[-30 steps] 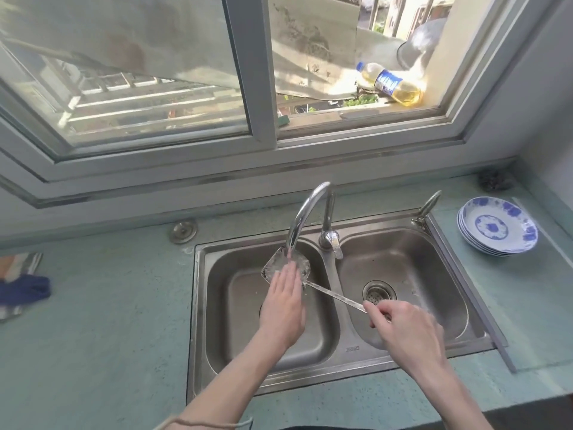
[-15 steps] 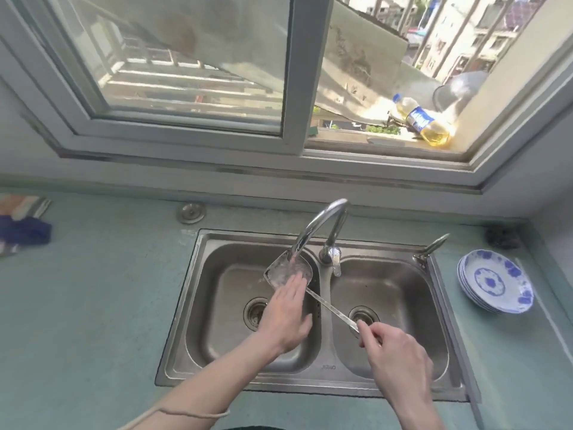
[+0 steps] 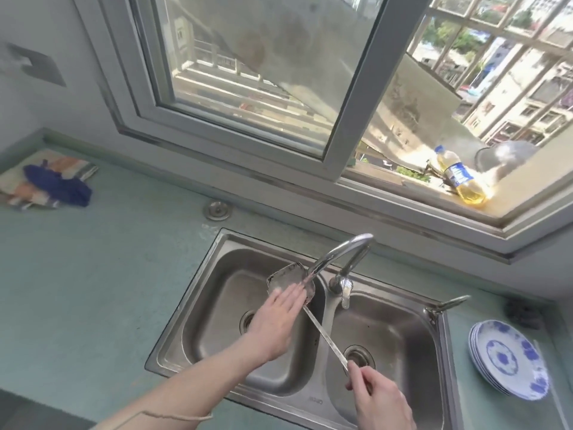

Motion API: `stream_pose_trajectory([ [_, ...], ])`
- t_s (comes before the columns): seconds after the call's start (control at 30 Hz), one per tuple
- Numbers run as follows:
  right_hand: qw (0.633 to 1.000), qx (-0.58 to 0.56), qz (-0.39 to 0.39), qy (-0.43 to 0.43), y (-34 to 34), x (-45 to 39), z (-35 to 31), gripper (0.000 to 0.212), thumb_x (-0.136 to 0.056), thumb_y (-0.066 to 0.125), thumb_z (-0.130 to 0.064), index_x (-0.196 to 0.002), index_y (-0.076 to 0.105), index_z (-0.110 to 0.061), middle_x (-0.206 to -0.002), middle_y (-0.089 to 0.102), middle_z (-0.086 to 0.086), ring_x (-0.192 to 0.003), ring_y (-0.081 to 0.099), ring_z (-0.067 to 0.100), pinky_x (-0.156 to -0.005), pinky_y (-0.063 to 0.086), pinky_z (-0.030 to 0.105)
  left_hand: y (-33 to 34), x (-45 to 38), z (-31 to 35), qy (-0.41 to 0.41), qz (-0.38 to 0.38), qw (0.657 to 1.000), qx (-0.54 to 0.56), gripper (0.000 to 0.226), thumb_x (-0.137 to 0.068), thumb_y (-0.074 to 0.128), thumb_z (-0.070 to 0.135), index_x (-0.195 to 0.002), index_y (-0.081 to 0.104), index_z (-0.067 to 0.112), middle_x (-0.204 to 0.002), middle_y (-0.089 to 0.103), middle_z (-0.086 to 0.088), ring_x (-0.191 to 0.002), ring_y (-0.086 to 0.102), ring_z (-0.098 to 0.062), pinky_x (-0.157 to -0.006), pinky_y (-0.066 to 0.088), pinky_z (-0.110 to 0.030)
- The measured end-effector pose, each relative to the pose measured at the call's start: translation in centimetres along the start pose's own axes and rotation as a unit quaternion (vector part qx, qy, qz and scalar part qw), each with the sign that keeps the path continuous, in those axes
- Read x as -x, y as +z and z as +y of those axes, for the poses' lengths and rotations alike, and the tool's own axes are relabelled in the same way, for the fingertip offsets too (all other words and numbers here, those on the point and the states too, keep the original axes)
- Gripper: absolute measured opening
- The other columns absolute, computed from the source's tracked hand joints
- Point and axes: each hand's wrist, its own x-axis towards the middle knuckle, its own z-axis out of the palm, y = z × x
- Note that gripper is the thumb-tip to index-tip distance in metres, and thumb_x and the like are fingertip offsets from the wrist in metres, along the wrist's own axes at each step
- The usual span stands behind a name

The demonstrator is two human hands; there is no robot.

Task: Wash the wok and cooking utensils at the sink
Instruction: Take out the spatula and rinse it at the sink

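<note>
two basins of sink (image 3: pixel 198 308), left one open below spatula (image 3: pixel 290 279); left hand (image 3: pixel 274 324) flat, fingers straight on blade; right hand (image 3: pixel 379 398) pinches handle.

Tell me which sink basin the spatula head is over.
The left basin, under the faucet spout. The left hand lies flat on the spatula head there; the right basin has only the handle crossing above it, gripped by the right hand.

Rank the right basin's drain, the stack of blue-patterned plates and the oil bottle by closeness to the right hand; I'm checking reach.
From the right hand:
1. Right basin's drain, just above it.
2. Stack of blue-patterned plates, on the counter to its right.
3. Oil bottle, up on the windowsill.
</note>
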Motion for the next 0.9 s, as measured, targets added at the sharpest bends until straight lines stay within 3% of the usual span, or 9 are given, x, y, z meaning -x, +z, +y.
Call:
stream_pose_trajectory([
  [0.13,1.000,-0.020,-0.002,-0.006,0.2,0.1,-1.2,0.038,-0.094,0.066,-0.050,-0.062,0.069,-0.029,-0.062,0.061,-0.019,-0.069,0.058,0.001,-0.056,0.035,0.013,-0.9,-1.1,0.4,-0.094,0.027,0.995,0.016,0.089,-0.099,0.043,0.029,-0.159,-0.019,0.005,-0.165,-0.029,-0.011,-0.156,-0.022,-0.025,-0.128,-0.006,-0.044],
  [0.3,1.000,0.006,0.010,-0.003,0.2,-0.2,-1.9,0.039,-0.096,0.060,-0.054,-0.064,0.069,-0.033,-0.066,0.063,-0.016,-0.071,0.057,0.008,-0.057,0.034,0.015,-0.3,-0.8,1.0,0.018,-0.009,0.994,0.108,0.084,-0.100,0.048,0.034,-0.164,-0.001,0.013,-0.173,-0.004,-0.004,-0.160,0.001,-0.020,-0.130,0.004,-0.038],
  [0.47,1.000,-0.019,0.007,0.007,0.6,-0.1,-0.7,0.039,-0.093,0.065,-0.053,-0.062,0.068,-0.030,-0.063,0.064,-0.013,-0.070,0.060,0.003,-0.057,0.039,0.016,-0.3,-1.6,-1.9,-0.014,0.005,0.998,-0.066,0.095,-0.094,0.048,0.025,-0.161,-0.018,0.013,-0.169,-0.024,-0.003,-0.156,-0.023,-0.023,-0.126,-0.014,-0.049],
  [0.53,1.000,-0.023,0.011,0.006,0.5,-0.1,-0.8,0.040,-0.093,0.063,-0.055,-0.062,0.068,-0.030,-0.060,0.061,-0.017,-0.068,0.059,0.002,-0.057,0.038,0.016,-0.5,-1.9,-1.4,-0.015,-0.005,0.999,-0.047,0.094,-0.090,0.047,0.026,-0.162,-0.013,0.015,-0.168,-0.024,0.001,-0.155,-0.024,-0.024,-0.123,-0.014,-0.056],
  [0.6,1.000,-0.025,0.007,0.007,0.4,-0.2,-0.7,0.040,-0.093,0.064,-0.054,-0.061,0.069,-0.031,-0.060,0.062,-0.019,-0.068,0.059,-0.001,-0.056,0.037,0.015,-0.8,-2.2,-1.2,-0.040,0.023,0.998,0.048,0.087,-0.086,0.040,0.023,-0.165,0.002,0.023,-0.171,-0.013,0.008,-0.157,-0.022,-0.021,-0.124,-0.013,-0.057],
  [0.7,0.999,-0.037,0.006,0.005,0.4,-0.2,0.0,0.039,-0.093,0.068,-0.050,-0.059,0.069,-0.031,-0.062,0.065,-0.016,-0.068,0.060,-0.002,-0.057,0.039,0.014,-0.6,-2.5,-1.7,-0.085,0.092,0.968,0.216,0.069,-0.097,0.032,0.028,-0.164,0.014,0.035,-0.170,-0.004,0.020,-0.153,-0.027,-0.008,-0.125,-0.014,-0.054],
  [0.8,0.999,-0.043,0.002,0.006,0.2,0.0,0.4,0.037,-0.092,0.068,-0.051,-0.061,0.071,-0.030,-0.061,0.062,-0.021,-0.067,0.059,-0.003,-0.056,0.039,0.015,0.1,-2.5,-1.1,-0.100,0.137,0.947,0.273,0.072,-0.104,0.047,0.038,-0.164,0.007,0.037,-0.169,-0.022,0.010,-0.152,-0.032,-0.010,-0.127,-0.010,-0.045],
  [0.87,0.999,-0.044,-0.009,0.010,0.0,0.2,0.6,0.036,-0.092,0.067,-0.052,-0.063,0.072,-0.031,-0.062,0.062,-0.022,-0.068,0.059,-0.003,-0.056,0.038,0.014,0.5,-2.7,-0.8,-0.182,0.190,0.888,0.378,0.096,-0.095,0.068,0.023,-0.164,0.003,0.036,-0.167,-0.027,0.010,-0.154,-0.024,-0.010,-0.125,-0.002,-0.034],
  [0.9,0.999,-0.043,-0.012,0.012,0.1,0.4,0.6,0.036,-0.092,0.067,-0.053,-0.063,0.072,-0.032,-0.063,0.062,-0.022,-0.068,0.059,-0.003,-0.057,0.038,0.014,0.9,-3.0,-0.7,-0.242,0.202,0.836,0.450,0.105,-0.089,0.076,0.018,-0.164,0.004,0.034,-0.168,-0.018,0.011,-0.155,-0.011,-0.008,-0.125,0.004,-0.031],
])
